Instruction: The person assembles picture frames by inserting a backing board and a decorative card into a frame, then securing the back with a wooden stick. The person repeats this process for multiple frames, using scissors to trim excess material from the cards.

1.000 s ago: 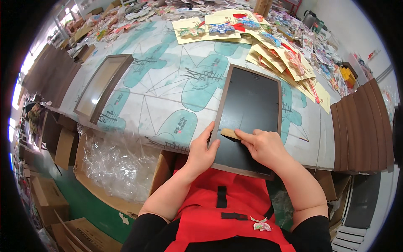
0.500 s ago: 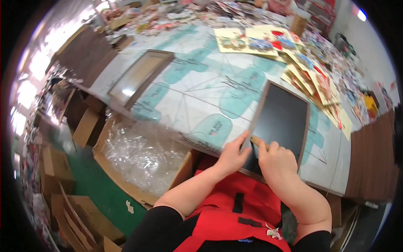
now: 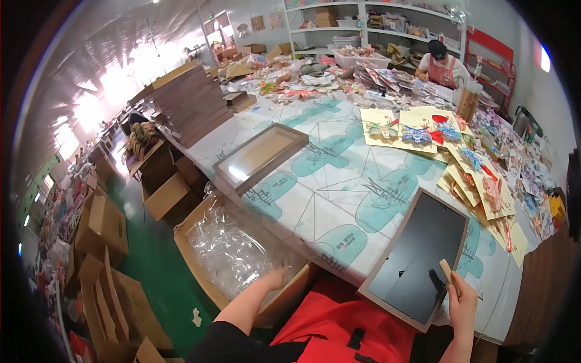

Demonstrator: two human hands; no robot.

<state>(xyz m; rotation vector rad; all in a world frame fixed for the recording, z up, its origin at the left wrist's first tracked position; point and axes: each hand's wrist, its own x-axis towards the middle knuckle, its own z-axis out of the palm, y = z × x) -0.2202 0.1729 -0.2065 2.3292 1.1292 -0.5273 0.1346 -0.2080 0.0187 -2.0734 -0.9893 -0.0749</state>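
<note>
At the near right of the table lies a brown picture frame with a black panel facing up inside it. Over its right side, my right hand is closed around a short tan wooden stick. A dark shadow falls on the panel beside the stick. My left hand is over the cardboard box of clear plastic film, below the table's edge. Motion smears its fingers, so I cannot see whether they grip film. Farther off rests a second, box-like frame with a glossy front.
Yellow cards with colourful ornaments fan out at the right. Dark brown frames form a stack at the far left, with more stacked brown pieces at the near right. Another person works at the back. Open cartons stand on the green floor.
My left hand has left the black panel and moved left to the box of film. My right hand has shifted right with the wooden stick. The view has tilted up, bringing in shelves and another person.
</note>
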